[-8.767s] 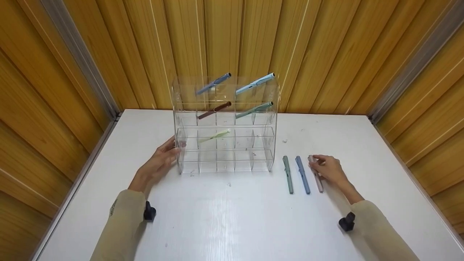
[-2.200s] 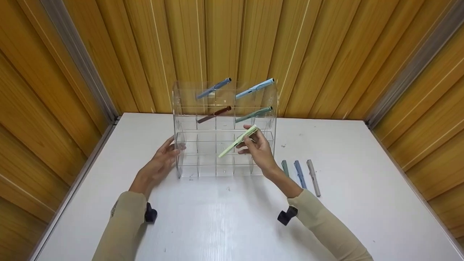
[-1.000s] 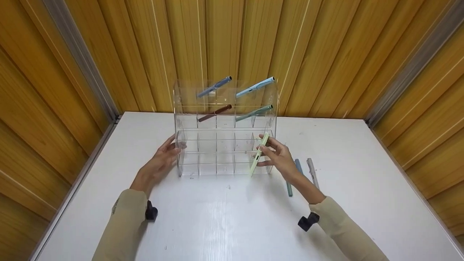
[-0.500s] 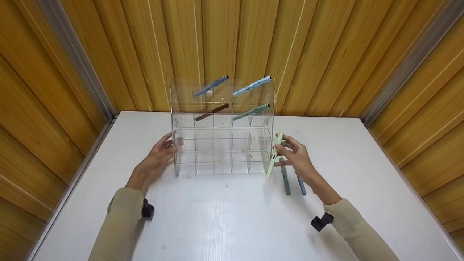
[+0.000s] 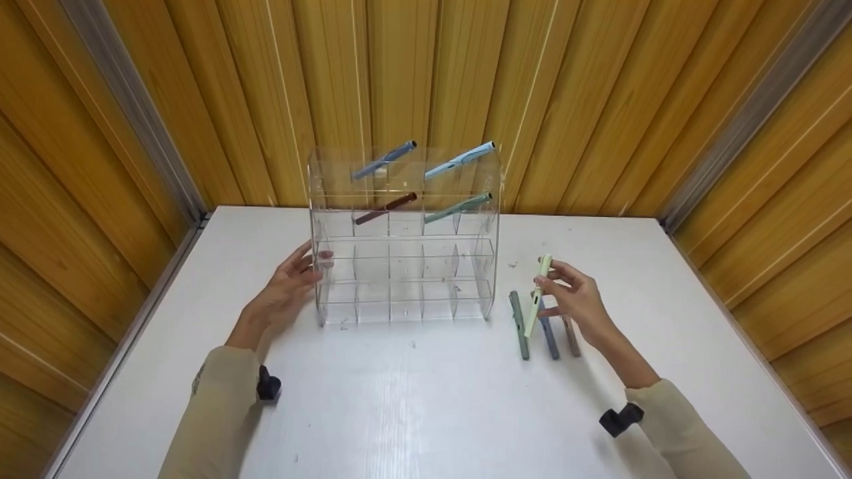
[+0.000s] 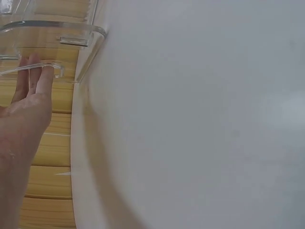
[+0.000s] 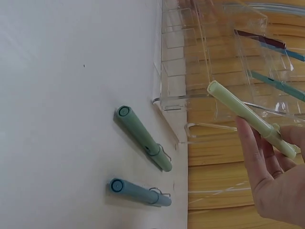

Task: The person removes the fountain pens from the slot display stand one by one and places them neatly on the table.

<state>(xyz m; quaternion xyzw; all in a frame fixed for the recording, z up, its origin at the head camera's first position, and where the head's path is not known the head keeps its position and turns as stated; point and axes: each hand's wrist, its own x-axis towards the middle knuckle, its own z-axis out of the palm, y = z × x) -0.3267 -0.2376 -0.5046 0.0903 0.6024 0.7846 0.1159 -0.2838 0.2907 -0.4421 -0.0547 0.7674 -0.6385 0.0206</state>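
Note:
In the head view my right hand (image 5: 580,305) pinches a pale green capped pen (image 5: 536,301), lifted over the pens on the table's right side. The right wrist view shows this pen (image 7: 240,109) slanting between thumb and fingers. Beneath it lie a dark green pen (image 5: 520,327), a blue pen (image 5: 550,340) and a brownish-pink pen (image 5: 572,338), the last two partly covered. My left hand (image 5: 283,293) rests against the left side of a clear acrylic stand (image 5: 406,303); in the left wrist view its fairly straight fingers (image 6: 44,82) touch the side panel.
High in the stand sit a blue pen (image 5: 385,160) and a light blue pen (image 5: 460,159), with a dark red pen (image 5: 386,209) and a green pen (image 5: 458,208) below them. Wood-patterned walls (image 5: 459,80) close off the white table (image 5: 373,412) behind and at both sides.
The pale green pen has left its lower tier in the stand and moved right in my right hand, past the stand's side to above the loose pens. My left hand has stayed at the stand.

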